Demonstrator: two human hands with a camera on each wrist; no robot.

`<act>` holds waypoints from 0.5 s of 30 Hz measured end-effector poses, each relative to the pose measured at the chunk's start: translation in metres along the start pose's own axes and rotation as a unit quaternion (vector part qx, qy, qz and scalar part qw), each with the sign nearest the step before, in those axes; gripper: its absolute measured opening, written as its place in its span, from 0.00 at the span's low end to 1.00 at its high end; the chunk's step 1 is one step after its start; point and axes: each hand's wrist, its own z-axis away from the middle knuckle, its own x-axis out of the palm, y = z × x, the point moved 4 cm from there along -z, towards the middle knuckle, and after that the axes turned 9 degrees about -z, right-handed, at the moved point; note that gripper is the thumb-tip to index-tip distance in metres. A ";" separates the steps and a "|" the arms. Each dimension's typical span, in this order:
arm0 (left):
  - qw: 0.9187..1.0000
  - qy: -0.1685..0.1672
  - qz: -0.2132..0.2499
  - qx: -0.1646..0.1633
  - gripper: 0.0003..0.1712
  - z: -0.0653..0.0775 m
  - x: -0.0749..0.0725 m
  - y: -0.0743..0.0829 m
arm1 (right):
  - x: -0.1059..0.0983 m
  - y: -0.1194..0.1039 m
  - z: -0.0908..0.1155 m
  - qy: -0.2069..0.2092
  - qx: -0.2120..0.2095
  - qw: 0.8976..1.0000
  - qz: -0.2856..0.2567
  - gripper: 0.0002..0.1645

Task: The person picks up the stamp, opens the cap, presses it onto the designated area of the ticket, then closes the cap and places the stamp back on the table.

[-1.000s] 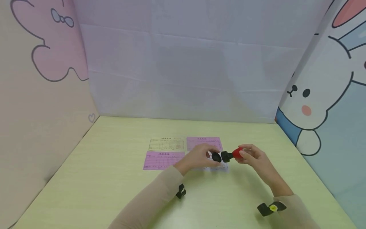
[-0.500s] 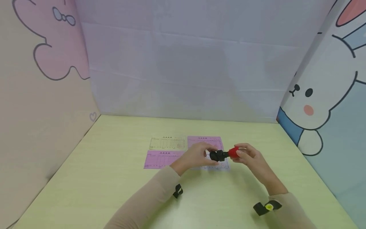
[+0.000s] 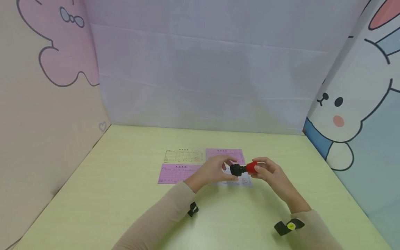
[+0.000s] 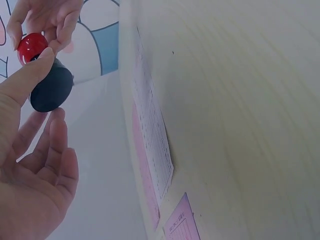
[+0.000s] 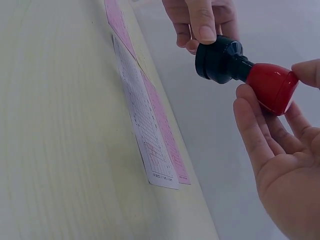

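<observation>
A hand stamp with a red handle (image 5: 271,87) and a black base (image 5: 227,59) is held sideways above the table between the two hands. My right hand (image 3: 270,172) grips the red handle with thumb and fingertips. At the other end, my left hand (image 3: 212,170) pinches the round black cap (image 4: 51,91) between thumb and fingers. The cap sits against the stamp's base, covering its printing face. Under the hands lie paper slips: a white one (image 5: 145,120) with red marks, partly hidden by the left hand, and a pink one (image 3: 176,173) to its left.
Behind these lie a yellow slip (image 3: 182,157) and another pink slip (image 3: 223,154). The pale wooden table (image 3: 93,194) is bounded by a white back wall (image 3: 200,86) and side panels with cartoon figures. Black straps (image 3: 289,226) sit around both wrists.
A second ago the cap in my left hand was apart from the stamp. My right hand has moved left with the stamp, and cap and base have come together.
</observation>
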 end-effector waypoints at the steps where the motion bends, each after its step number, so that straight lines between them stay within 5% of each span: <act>1: 1.000 0.003 0.006 0.000 0.34 0.001 -0.001 0.000 | 0.000 0.000 0.000 0.000 -0.001 1.000 0.000 0.26; 15: 0.997 0.047 0.054 0.028 0.25 0.007 -0.002 -0.003 | 0.003 -0.002 0.002 -0.007 -0.011 1.000 -0.021 0.26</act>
